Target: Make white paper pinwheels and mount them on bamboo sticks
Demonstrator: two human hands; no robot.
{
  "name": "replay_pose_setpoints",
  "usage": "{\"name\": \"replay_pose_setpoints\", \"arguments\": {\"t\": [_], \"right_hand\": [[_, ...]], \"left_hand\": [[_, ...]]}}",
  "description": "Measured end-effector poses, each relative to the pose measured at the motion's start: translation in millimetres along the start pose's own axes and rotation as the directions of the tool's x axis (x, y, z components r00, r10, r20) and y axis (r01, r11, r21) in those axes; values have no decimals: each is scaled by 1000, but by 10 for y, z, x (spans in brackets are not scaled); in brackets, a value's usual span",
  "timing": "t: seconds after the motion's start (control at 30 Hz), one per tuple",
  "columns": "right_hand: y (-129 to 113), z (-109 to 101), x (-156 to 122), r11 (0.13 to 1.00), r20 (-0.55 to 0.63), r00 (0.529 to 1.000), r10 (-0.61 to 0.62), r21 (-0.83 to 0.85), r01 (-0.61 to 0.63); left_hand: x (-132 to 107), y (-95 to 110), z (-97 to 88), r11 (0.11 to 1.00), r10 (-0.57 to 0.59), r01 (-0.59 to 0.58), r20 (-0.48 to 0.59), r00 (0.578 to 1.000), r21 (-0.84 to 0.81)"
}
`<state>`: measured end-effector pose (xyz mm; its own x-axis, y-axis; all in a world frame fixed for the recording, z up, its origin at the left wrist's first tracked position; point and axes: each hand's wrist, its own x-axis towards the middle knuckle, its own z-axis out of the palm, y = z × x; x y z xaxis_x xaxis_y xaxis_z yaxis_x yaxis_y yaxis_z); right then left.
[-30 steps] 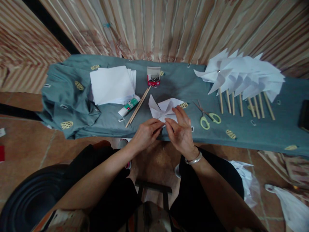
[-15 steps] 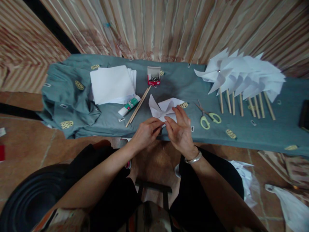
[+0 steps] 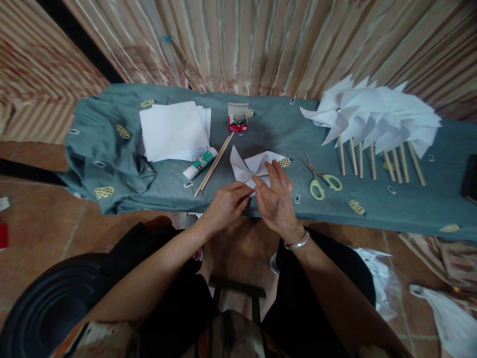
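Note:
A white paper pinwheel (image 3: pixel 242 171) with folded blades lies on the cloth-covered table in front of me, without a stick. My left hand (image 3: pixel 230 201) pinches its near edge between thumb and fingertips. My right hand (image 3: pixel 278 201) is on its near right side, with thumb and index finger at the paper close to the middle and the other fingers spread over a right blade. My fingers partly hide the pinwheel's centre and near corner.
Left of the pinwheel lie thin wooden sticks (image 3: pixel 214 165), a glue tube (image 3: pixel 200 163) and a stack of white paper (image 3: pixel 173 132). Behind is a red box of small metal pins (image 3: pixel 238 125). Scissors (image 3: pixel 317 183) and several finished pinwheels on sticks (image 3: pixel 380 117) lie to the right.
My right hand's index finger has shifted up toward the middle of the pinwheel, and its other fingers have moved slightly. My left hand keeps its pinch on the near edge.

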<state>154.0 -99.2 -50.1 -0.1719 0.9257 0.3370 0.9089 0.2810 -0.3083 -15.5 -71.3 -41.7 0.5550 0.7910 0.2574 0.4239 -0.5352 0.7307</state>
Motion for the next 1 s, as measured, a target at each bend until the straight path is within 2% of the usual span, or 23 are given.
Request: {"name": "replay_pose_setpoints", "arguments": {"t": [0.57, 1.0], "right_hand": [[-5, -16, 47, 999, 84, 996, -2, -43, 5], [-13, -62, 113, 998, 116, 993, -4, -55, 11]], "left_hand": [[-19, 9, -2, 1000, -19, 18, 17, 1000, 12], [-55, 0, -13, 992, -38, 35, 26, 999, 118]]}}
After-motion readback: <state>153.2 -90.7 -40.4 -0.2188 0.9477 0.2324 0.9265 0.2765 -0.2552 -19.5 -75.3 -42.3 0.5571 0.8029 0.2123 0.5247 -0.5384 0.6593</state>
